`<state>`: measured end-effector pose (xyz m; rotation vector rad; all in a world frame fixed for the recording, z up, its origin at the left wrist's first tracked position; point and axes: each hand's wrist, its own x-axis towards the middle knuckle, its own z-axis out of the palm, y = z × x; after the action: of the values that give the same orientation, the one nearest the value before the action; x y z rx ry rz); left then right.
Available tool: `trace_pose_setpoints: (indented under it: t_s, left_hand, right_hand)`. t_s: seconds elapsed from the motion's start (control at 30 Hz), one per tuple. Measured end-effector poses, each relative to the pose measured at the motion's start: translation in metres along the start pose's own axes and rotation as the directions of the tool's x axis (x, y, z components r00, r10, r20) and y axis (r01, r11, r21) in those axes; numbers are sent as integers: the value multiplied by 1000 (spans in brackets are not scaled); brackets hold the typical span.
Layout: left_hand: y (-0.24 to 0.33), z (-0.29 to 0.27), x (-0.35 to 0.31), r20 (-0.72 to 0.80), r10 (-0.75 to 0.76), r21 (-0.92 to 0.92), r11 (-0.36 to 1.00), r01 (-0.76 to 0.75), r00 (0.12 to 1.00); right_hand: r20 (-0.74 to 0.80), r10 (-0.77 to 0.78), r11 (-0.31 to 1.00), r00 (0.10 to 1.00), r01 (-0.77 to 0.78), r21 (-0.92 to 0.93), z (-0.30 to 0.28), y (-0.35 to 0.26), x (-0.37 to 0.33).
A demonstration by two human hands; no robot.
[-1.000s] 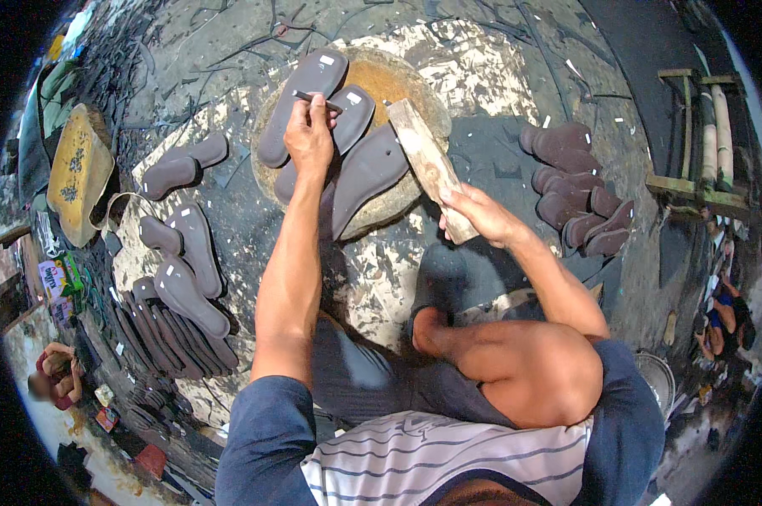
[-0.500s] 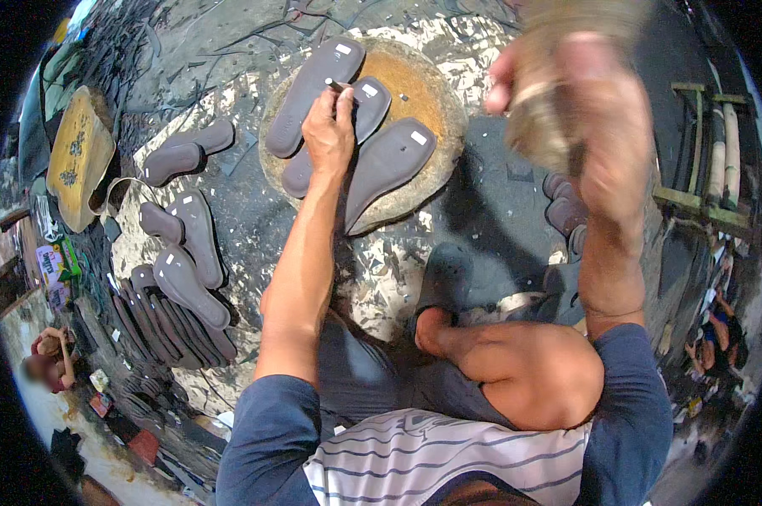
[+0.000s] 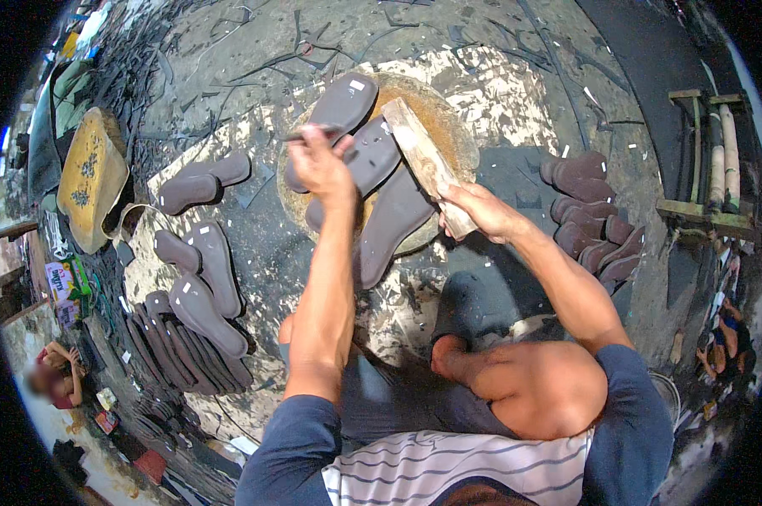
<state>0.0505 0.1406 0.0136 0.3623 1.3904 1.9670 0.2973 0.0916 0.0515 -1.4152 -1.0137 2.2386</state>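
My left hand (image 3: 323, 173) is closed around a short dark punch (image 3: 293, 137), held sideways above the soles. My right hand (image 3: 480, 211) grips the near end of a worn wooden mallet block (image 3: 419, 152). The block's far end slants across the round work block (image 3: 458, 126). Several dark brown shoe soles lie there: an upper one (image 3: 345, 103) with a white label, a middle one (image 3: 374, 158) with small dark spots or holes, and a lower one (image 3: 394, 221) that reaches past the near rim. My left hand partly hides the soles beneath it.
Soles (image 3: 210, 308) lie loose and stacked on the left floor; more soles (image 3: 596, 219) are piled at right. A yellowish wooden slab (image 3: 92, 179) stands far left, a wooden rack (image 3: 705, 211) far right. Scraps litter the floor. Two people sit at the far sides.
The wooden block has come down from its raised, blurred position onto the work block area. My left hand has lifted the punch off the sole and tilted it sideways. The view has shifted.
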Motion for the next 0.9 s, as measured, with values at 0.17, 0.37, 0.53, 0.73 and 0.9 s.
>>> trace_pose_setpoints:
  t_s: [0.17, 0.37, 0.53, 0.73, 0.9]
  left_hand:
    - [9, 18, 70, 343, 109, 489, 827, -277, 933]
    - [-1, 19, 76, 425, 168, 591, 693, -413, 889]
    - [0, 24, 68, 512, 320, 618, 508, -600, 797]
    - [-9, 5, 72, 608, 401, 592, 348, -727, 686]
    - [-25, 9, 74, 704, 428, 461, 331, -824, 566]
  right_hand:
    - [79, 50, 998, 996, -53, 36, -2, -5, 10]
    - [85, 64, 996, 994, -69, 58, -5, -5, 7]
    - [117, 76, 997, 990, -77, 10, 4, -60, -9]
    - [34, -931, 305, 365, 823, -479, 64, -192, -46]
    - [100, -368, 391, 924, 252, -885, 15, -108, 72]
